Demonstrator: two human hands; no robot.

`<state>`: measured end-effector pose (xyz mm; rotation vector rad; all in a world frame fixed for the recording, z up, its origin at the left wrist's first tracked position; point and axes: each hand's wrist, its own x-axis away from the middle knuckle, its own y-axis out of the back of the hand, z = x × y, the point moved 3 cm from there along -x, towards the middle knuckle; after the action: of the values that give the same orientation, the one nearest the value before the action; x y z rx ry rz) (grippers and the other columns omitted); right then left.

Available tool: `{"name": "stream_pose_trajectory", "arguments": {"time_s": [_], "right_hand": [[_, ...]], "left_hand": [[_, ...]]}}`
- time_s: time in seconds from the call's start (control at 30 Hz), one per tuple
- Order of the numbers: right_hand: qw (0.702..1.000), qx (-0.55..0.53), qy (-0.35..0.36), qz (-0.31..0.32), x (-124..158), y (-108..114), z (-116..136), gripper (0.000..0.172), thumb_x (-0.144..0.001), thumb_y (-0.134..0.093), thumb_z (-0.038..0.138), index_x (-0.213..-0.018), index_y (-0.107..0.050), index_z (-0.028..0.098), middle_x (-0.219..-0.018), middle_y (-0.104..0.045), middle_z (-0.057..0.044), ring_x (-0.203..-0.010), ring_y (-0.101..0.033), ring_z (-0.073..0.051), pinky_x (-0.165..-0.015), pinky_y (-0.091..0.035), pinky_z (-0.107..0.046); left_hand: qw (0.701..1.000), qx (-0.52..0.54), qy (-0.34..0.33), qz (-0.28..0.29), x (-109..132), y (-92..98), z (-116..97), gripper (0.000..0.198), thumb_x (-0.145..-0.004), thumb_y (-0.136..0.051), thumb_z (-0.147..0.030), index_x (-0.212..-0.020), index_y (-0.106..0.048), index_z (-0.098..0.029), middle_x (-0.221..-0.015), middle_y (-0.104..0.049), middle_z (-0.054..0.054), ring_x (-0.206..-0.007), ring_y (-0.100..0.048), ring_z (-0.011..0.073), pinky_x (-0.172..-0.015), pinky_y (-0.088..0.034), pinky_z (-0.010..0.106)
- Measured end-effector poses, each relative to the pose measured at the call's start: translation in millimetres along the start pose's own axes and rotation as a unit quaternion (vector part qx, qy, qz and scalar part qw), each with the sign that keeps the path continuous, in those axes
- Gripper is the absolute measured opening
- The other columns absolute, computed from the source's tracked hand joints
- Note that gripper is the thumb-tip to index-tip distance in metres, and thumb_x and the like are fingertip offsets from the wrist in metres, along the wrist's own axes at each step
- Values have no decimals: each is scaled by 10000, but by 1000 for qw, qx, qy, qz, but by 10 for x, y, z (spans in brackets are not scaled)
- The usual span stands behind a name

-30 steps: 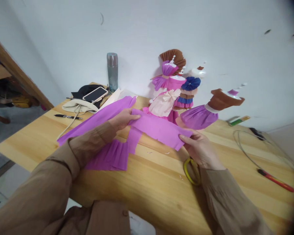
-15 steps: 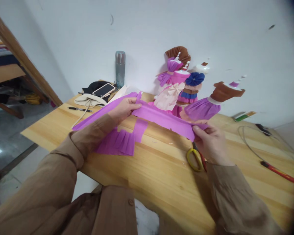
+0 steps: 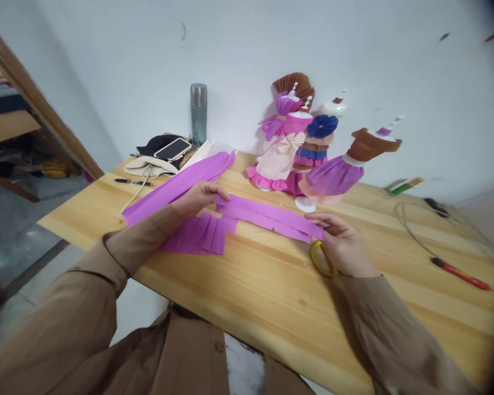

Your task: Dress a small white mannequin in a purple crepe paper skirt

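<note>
A folded purple strip (image 3: 267,215) is stretched between my two hands, low over the wooden table. Its left end is pinched in my left hand (image 3: 200,198). My right hand (image 3: 346,241) grips the other end between thumb and fingers. Under and beside my left forearm lies a pleated purple piece (image 3: 200,235). Behind that forearm, a long purple sheet (image 3: 181,184) slants across the table. Yellow-handled scissors (image 3: 323,260) lie beside my right hand, partly hidden by it.
Small dress forms in pink (image 3: 278,159) and in brown and purple (image 3: 337,175) stand along the wall. A bottle (image 3: 198,115), phone (image 3: 173,149), pen (image 3: 134,182) and beige cloth (image 3: 151,166) are at the back left. A red tool with a cord (image 3: 461,274) lies right.
Both hands have lowered toward the table with the strip, which now shows a fold along its length. The pink dress form's ruffled hem has come into view.
</note>
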<state>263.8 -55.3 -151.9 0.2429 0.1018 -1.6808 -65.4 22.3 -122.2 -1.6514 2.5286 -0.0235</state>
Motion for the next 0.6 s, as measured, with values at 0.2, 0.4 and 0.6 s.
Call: {"name": "stream_pose_trajectory", "arguments": {"time_s": [0.2, 0.4, 0.6], "right_hand": [[1000, 2, 18, -16, 49, -25, -65, 92, -643, -797, 237, -722, -760, 268, -736, -736, -26, -627, -652, -165, -597, -556, -300], [1000, 8, 10, 4, 62, -17, -216, 72, -646, -804, 274, -707, -772, 253, -776, -757, -41, -666, -679, -177, -617, -566, -304], [998, 36, 9, 56, 102, -39, -231, 44, -718, -778, 289, -756, -791, 270, -805, -758, -45, -715, -675, -193, -670, -561, -324]], "left_hand": [[1000, -6, -13, 15, 24, 29, 90, 64, -592, -739, -130, -655, -745, -133, -640, -712, 18, -579, -613, 92, -581, -492, 209], [999, -29, 18, 39, 117, 97, 118, 122, -621, -728, -186, -722, -770, -131, -729, -739, 55, -669, -634, 130, -647, -497, 247], [998, -51, 36, -7, 160, 53, 167, 314, -724, -719, -417, -598, -649, -139, -538, -575, 1, -525, -481, 86, -531, -374, 233]]}}
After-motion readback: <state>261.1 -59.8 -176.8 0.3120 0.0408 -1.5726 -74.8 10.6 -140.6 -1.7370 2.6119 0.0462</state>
